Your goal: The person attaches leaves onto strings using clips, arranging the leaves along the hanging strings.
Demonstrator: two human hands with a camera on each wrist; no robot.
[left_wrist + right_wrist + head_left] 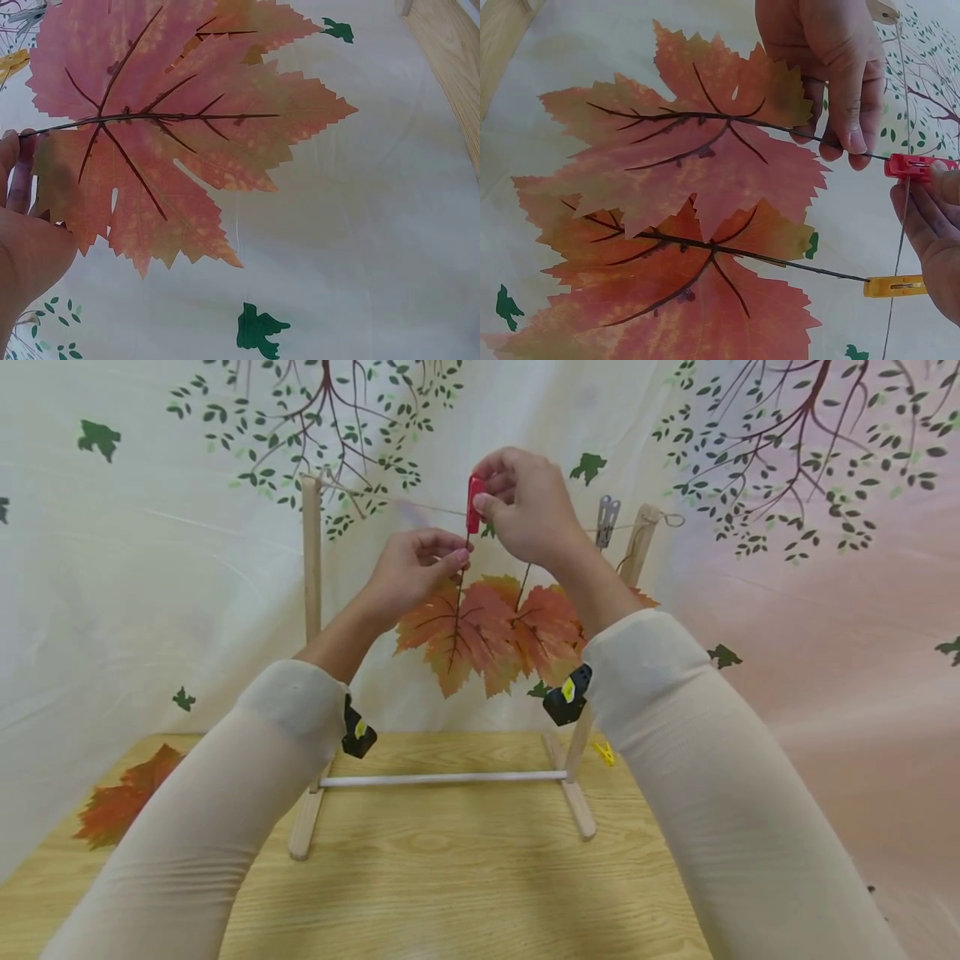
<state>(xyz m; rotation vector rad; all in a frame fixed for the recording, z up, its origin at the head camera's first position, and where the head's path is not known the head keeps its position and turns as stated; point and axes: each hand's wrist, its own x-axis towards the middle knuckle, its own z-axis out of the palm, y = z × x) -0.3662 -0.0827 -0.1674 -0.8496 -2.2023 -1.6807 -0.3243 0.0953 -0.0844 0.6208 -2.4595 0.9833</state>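
My right hand [528,506] pinches a red clothespin [474,503] at the string [901,247]. Just below it, my left hand [420,564] holds the dark stem of an orange-red maple leaf [457,631] between thumb and fingers. In the right wrist view the stem's end meets the tip of the red clothespin [907,166]. Beside it a second leaf [697,262] hangs by its stem from a yellow clothespin [894,286] on the string. The left wrist view shows the held leaf [172,127] spread out, with the left hand [34,240] at its stem.
The string runs between two wooden posts [312,560] of a stand with a white crossbar [442,778]. A grey clothespin [606,522] hangs near the right post. Another leaf [127,797] lies on the table [450,877] at left, a yellow clothespin [604,753] at right.
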